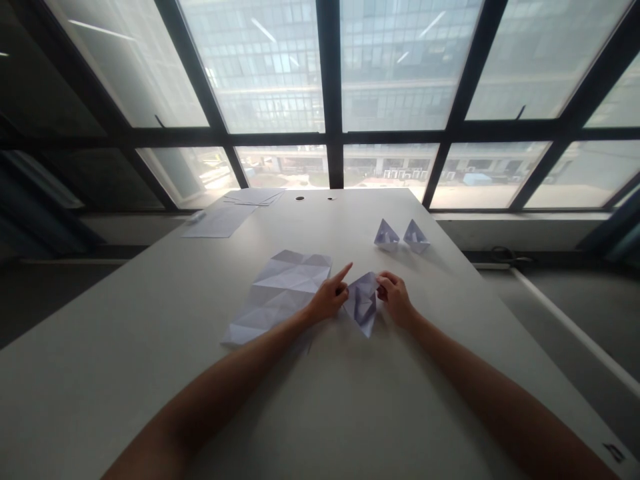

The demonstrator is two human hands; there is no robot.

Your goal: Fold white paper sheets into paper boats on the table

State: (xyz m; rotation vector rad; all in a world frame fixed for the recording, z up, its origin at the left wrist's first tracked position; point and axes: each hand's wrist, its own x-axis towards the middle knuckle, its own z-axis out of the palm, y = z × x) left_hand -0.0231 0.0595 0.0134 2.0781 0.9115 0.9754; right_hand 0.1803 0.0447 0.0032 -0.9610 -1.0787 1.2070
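Note:
Between my two hands is a folded white paper boat (364, 303), tilted, with its hollow facing me. My left hand (330, 297) pinches its left edge, the index finger stretched out and pointing away. On the other side, my right hand (394, 293) grips the upper right corner between thumb and fingers. Under and beside my left forearm lies a creased sheet of paper (287, 283), opened out and marked with triangular folds. Two finished-looking paper boats, a left one (387, 237) and a right one (416, 237), stand side by side beyond my right hand.
Flat paper sheets (220, 221) lie at the far left of the white table (165, 303), overlapping near the back edge. Two small round dark spots, one a hole (299, 198), show at the back. Large windows (390, 67) rise behind the table.

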